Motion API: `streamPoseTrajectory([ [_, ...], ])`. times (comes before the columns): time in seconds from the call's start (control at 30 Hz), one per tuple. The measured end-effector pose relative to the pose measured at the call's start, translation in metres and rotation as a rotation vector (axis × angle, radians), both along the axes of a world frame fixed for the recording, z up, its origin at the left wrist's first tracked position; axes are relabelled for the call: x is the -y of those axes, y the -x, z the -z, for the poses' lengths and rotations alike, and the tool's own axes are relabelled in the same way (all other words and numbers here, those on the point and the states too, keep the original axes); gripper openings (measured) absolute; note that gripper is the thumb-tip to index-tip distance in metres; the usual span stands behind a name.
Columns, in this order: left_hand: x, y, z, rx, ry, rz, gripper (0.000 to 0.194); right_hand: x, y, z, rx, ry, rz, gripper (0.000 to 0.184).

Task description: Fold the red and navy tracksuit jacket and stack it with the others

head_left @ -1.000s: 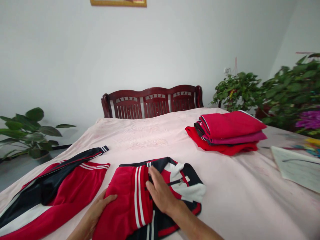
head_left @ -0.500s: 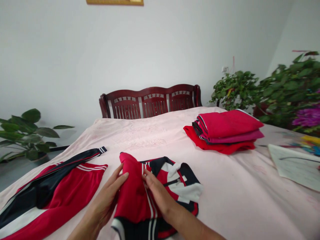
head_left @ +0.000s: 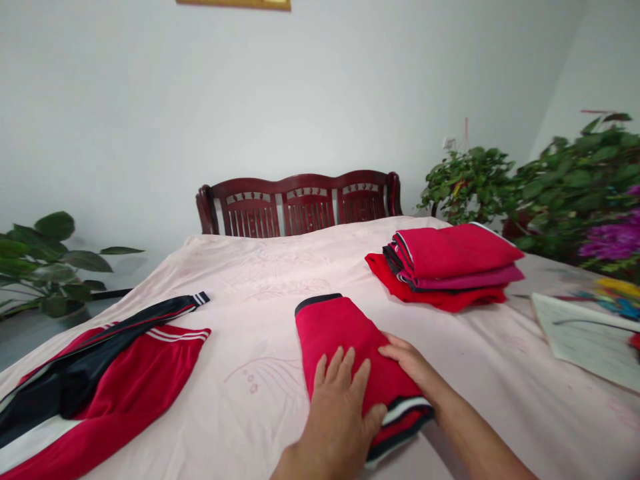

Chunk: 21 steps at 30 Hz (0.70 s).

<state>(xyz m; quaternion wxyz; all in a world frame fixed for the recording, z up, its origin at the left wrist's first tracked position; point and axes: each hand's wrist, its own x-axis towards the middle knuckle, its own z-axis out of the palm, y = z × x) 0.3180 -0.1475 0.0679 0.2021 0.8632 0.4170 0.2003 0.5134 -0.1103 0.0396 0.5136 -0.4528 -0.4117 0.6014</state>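
Well inside the bed's (head_left: 245, 263) left edge, the folded red garment (head_left: 336, 321) is apparently being smoothed; left hand (head_left: 341, 410) spread flat, right hand's (head_left: 414, 365) grip cannot be told; even support seems needed next

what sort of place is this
Probably a room in a home, perhaps a bedroom: a pink sheet covers a broad, bed-like surface, a carved wooden backrest, maybe a headboard, stands behind it, and leafy plants stand on both sides.
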Motion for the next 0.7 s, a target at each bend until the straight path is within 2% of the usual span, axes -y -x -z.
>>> streamPoseTrajectory([
  [0.1,0.002,-0.014,0.025,-0.057,-0.081,0.0,0.067,-0.011,-0.021,0.014,0.365,-0.088,0.161,0.058],
  [0.2,0.002,-0.025,0.044,-0.088,-0.123,0.0,0.076,-0.02,-0.024,0.008,0.779,-0.255,0.299,0.06],
  [0.27,0.003,-0.031,0.051,-0.113,-0.151,0.007,0.077,-0.025,-0.012,-0.004,0.971,-0.432,0.239,0.058],
  [0.37,0.005,-0.034,0.058,-0.147,-0.176,0.056,0.077,-0.035,0.013,-0.016,1.187,-0.631,0.053,0.054],
  [0.47,0.007,-0.026,0.065,-0.159,-0.182,0.154,0.072,-0.05,0.027,-0.005,1.321,-0.61,-0.143,0.055],
  [0.57,0.004,-0.006,0.059,-0.111,-0.156,0.29,0.058,-0.063,0.026,0.017,1.424,-0.522,-0.194,0.056],
  [0.6,0.002,0.001,0.052,-0.076,-0.135,0.287,0.049,-0.066,0.024,0.022,1.462,-0.506,-0.187,0.057],
  [0.63,-0.002,0.007,0.045,-0.041,-0.114,0.243,0.041,-0.068,0.022,0.026,1.496,-0.491,-0.182,0.057],
  [0.7,-0.013,0.016,0.029,0.001,-0.103,0.075,0.039,-0.07,0.02,0.028,1.521,-0.458,-0.169,0.059],
])
